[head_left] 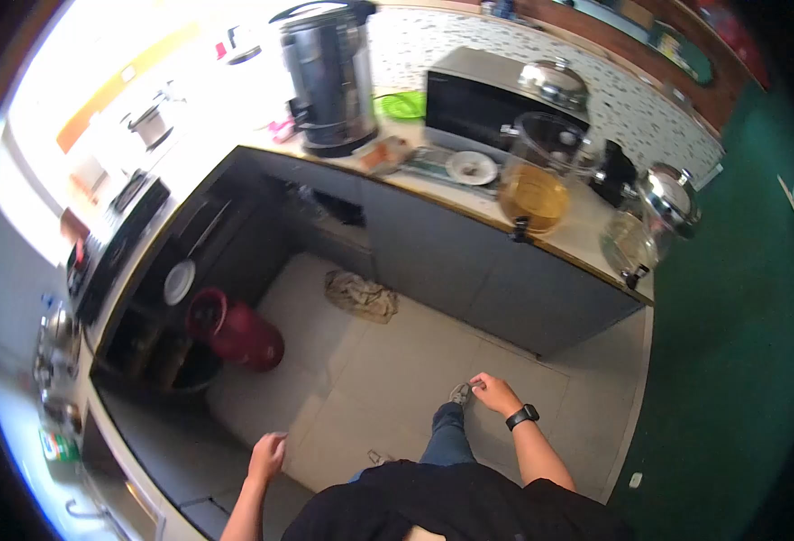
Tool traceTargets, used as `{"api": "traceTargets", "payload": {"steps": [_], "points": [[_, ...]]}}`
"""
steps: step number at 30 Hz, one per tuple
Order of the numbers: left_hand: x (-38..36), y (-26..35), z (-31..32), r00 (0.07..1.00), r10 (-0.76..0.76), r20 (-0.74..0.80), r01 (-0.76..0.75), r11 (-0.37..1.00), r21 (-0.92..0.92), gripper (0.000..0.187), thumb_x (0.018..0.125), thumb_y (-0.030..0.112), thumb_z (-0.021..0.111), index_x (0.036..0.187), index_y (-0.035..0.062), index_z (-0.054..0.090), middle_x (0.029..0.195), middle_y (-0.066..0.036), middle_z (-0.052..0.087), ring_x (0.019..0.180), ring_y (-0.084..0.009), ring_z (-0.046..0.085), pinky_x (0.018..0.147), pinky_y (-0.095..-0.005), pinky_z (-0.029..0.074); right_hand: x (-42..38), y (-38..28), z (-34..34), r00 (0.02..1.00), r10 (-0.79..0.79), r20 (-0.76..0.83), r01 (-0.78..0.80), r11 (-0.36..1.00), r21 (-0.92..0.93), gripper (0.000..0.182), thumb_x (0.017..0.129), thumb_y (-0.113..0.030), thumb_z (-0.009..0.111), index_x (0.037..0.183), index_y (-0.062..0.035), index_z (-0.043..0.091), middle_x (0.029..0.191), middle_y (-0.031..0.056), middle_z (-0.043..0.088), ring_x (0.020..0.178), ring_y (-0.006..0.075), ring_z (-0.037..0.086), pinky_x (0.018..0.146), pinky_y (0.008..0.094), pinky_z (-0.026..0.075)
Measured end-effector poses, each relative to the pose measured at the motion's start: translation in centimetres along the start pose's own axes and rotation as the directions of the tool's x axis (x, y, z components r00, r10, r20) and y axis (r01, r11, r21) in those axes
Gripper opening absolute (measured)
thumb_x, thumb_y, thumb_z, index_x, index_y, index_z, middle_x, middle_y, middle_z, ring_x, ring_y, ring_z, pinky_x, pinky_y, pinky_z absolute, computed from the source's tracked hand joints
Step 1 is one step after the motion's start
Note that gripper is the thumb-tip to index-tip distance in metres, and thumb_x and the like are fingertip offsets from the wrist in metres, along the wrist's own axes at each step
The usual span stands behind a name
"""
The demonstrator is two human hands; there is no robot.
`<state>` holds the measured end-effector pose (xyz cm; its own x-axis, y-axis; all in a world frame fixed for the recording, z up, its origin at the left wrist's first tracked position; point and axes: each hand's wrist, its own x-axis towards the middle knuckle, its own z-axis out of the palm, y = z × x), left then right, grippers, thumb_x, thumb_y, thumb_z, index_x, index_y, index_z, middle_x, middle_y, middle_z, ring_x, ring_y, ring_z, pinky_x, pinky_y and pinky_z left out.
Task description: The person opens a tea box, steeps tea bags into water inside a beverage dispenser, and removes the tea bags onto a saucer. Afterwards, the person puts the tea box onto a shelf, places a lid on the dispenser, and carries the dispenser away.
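Note:
My left hand point(268, 455) hangs at my left side above the floor, its fingers loosely bent with nothing seen in them. On the other side, my right hand point(496, 395) is held out over the floor near my shoe point(459, 393), fingers slightly curled and holding nothing visible. A dark watch point(522, 416) is on my right wrist. Both hands are apart from every object. Ahead on the floor lies a crumpled beige cloth point(361, 297). A red gas cylinder point(246, 335) stands to the left, beneath the counter.
Along the counter point(586, 230) stand a tall metal urn point(329, 81), a microwave point(469, 104), a dispenser of amber liquid point(534, 198), a second glass dispenser point(629, 236) and a white saucer point(472, 169). A stove point(122, 230) sits at left. The green wall point(730, 388) bounds the right.

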<state>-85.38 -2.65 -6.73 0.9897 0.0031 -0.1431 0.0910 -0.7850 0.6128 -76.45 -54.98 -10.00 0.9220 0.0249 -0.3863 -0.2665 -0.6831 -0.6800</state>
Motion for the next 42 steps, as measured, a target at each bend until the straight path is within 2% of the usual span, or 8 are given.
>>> {"api": "traceTargets", "payload": {"steps": [6, 16, 21, 24, 28, 34, 37, 42], "points": [[23.2, 21.6, 8.8, 0.857, 0.464, 0.223, -0.47, 0.882, -0.027, 0.021, 0.085, 0.013, 0.056, 0.103, 0.0059, 0.063, 0.088, -0.015, 0.06, 0.08, -0.03, 0.059, 0.074, -0.0376, 0.048, 0.7, 8.1, -9.8, 0.975, 0.087, -0.206, -0.073, 0.994, 0.075, 0.026, 0.085, -0.021, 0.058, 0.107, -0.0084, 0.061, 0.089, 0.0136, 0.068, 0.084, 0.0279, 0.065, 0.075, 0.0377, 0.051], [35.3, 46.9, 14.8, 0.66, 0.727, 0.192, -0.718, 0.685, -0.125, 0.016, 0.083, 0.011, 0.059, 0.096, 0.0048, 0.065, 0.09, -0.014, 0.063, 0.084, -0.0328, 0.06, 0.075, -0.0392, 0.049, 4.6, 11.1, -24.8, 0.9, 0.064, -0.432, 0.075, 0.952, 0.297, 0.021, 0.087, -0.015, 0.06, 0.106, -0.0064, 0.061, 0.088, 0.0074, 0.065, 0.076, 0.0136, 0.061, 0.07, 0.0278, 0.049], [45.0, 56.1, 9.3, 0.582, 0.803, -0.125, -0.806, 0.591, 0.04, 0.008, 0.081, 0.009, 0.063, 0.083, 0.0015, 0.063, 0.074, -0.013, 0.06, 0.072, -0.0291, 0.06, 0.066, -0.0367, 0.047, 9.2, 7.2, -31.5, 0.82, -0.117, -0.561, 0.303, 0.919, 0.251, 0.021, 0.086, -0.012, 0.061, 0.106, -0.0041, 0.059, 0.087, 0.0103, 0.065, 0.075, 0.0172, 0.063, 0.065, 0.029, 0.05], [52.1, 65.1, 7.1, 0.364, 0.887, -0.284, -0.887, 0.423, 0.183, 0.016, 0.083, 0.019, 0.063, 0.084, 0.0035, 0.062, 0.079, -0.012, 0.061, 0.077, -0.0296, 0.06, 0.068, -0.0392, 0.047, 11.4, 5.3, -32.4, 0.774, -0.159, -0.613, 0.391, 0.881, 0.265, 0.022, 0.087, -0.011, 0.06, 0.107, -0.0034, 0.059, 0.09, 0.0102, 0.065, 0.075, 0.0174, 0.063, 0.066, 0.0286, 0.05], [61.2, 76.1, 8.1, 0.343, 0.898, -0.277, -0.903, 0.396, 0.168, 0.036, 0.08, 0.03, 0.067, 0.106, 0.007, 0.059, 0.1, -0.016, 0.062, 0.096, -0.0339, 0.06, 0.085, -0.0417, 0.047, 13.5, 4.9, -31.3, 0.735, -0.189, -0.651, 0.449, 0.856, 0.258, 0.022, 0.087, -0.011, 0.06, 0.108, -0.0032, 0.059, 0.094, 0.0096, 0.065, 0.076, 0.0163, 0.062, 0.069, 0.0281, 0.05], [74.4, 86.0, 14.2, 0.394, 0.913, -0.103, -0.891, 0.407, 0.198, 0.048, 0.075, 0.035, 0.068, 0.118, 0.0165, 0.055, 0.118, -0.026, 0.054, 0.112, -0.0421, 0.052, 0.091, -0.0457, 0.045, 12.9, 6.3, -28.7, 0.78, 0.091, -0.619, 0.261, 0.852, 0.454, 0.024, 0.089, -0.013, 0.059, 0.11, -0.0042, 0.058, 0.095, 0.0081, 0.065, 0.078, 0.0134, 0.062, 0.07, 0.0272, 0.049], [76.7, 87.6, 16.6, 0.489, 0.866, -0.102, -0.844, 0.5, 0.193, 0.044, 0.078, 0.029, 0.062, 0.117, 0.0095, 0.056, 0.107, -0.028, 0.059, 0.104, -0.0426, 0.056, 0.091, -0.046, 0.045, 12.5, 6.5, -28.3, 0.727, 0.185, -0.661, 0.222, 0.848, 0.481, 0.024, 0.089, -0.013, 0.059, 0.111, -0.0041, 0.058, 0.094, 0.0079, 0.065, 0.078, 0.0129, 0.061, 0.07, 0.027, 0.049], [77.0, 87.6, 16.0, 0.375, 0.926, -0.044, -0.918, 0.377, 0.126, 0.039, 0.082, 0.022, 0.058, 0.115, 0.0012, 0.055, 0.109, -0.027, 0.059, 0.103, -0.0419, 0.057, 0.089, -0.045, 0.046, 12.7, 5.5, -28.1, 0.678, 0.27, -0.684, 0.183, 0.839, 0.513, 0.024, 0.088, -0.012, 0.059, 0.111, -0.0029, 0.058, 0.096, 0.0083, 0.064, 0.079, 0.0127, 0.061, 0.071, 0.0272, 0.049]]}}
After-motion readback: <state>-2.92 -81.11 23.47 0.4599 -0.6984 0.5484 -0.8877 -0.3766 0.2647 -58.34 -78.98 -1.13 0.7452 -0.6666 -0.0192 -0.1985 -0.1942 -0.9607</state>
